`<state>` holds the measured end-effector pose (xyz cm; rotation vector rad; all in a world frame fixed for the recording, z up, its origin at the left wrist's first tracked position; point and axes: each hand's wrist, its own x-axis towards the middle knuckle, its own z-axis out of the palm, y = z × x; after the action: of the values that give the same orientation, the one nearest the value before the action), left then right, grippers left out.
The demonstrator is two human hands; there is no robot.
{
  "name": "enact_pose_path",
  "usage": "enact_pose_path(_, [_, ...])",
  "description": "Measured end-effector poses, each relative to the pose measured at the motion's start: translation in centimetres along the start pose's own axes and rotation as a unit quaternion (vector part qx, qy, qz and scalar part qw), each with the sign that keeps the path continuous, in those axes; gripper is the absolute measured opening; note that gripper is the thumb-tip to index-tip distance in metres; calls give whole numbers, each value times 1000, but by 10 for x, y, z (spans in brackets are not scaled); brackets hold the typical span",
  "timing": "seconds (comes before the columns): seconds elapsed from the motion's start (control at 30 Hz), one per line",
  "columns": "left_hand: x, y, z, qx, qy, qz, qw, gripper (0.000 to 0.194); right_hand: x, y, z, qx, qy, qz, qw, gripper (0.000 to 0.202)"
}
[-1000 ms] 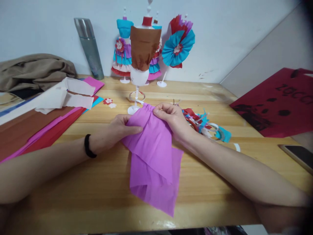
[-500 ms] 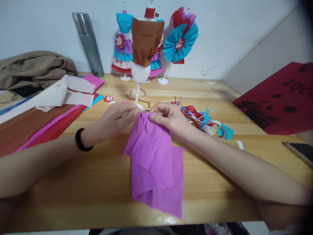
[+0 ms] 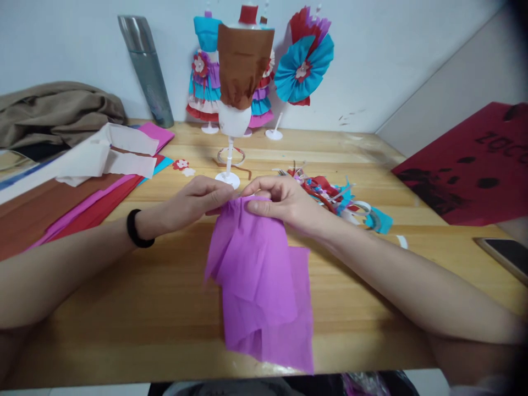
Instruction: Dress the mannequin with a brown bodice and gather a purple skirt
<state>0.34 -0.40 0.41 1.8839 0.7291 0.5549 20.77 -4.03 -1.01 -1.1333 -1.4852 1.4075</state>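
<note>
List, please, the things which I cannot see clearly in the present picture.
All in the head view:
- Gathered top of the purple sheet: partly behind the right hand.
- Left hand's grip: fingertips overlapped and blurred.
- Rear dress: behind the brown-clad form.
- Red bag's lettering: cut by the right edge.
- Bottle's marking: too faint.

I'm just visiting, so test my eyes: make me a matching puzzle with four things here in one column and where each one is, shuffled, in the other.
Things
1. purple paper
2. bottle
3. black band
4. phone

Places
A. around the left wrist
B. lying near the right side of the table
C. by the wall, beside the heaped brown cloth
D. gathered at its top edge, in the fingers of the right hand

Right pairs: 1-D, 2-C, 3-A, 4-B
</note>
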Motion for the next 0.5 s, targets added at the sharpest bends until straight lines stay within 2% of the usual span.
enact_pose_path(0.1, [1,-5,-5,-2,-6,11,1000,51,0,0,0,73,-32,32,996,25])
enact_pose_path(0.23, [2,-1,-5,-11,-4,-3,1000,47,0,0,-1,123,-40,45,991,28])
enact_pose_path(0.37, [4,3,-4,-24,15,-7,1000,47,1,-1,-3,140,-45,62,987,33])
enact_pose_path(0.5, [5,0,-5,-12,-3,18,1000,47,1,-3,-3,118,-37,70,990,34])
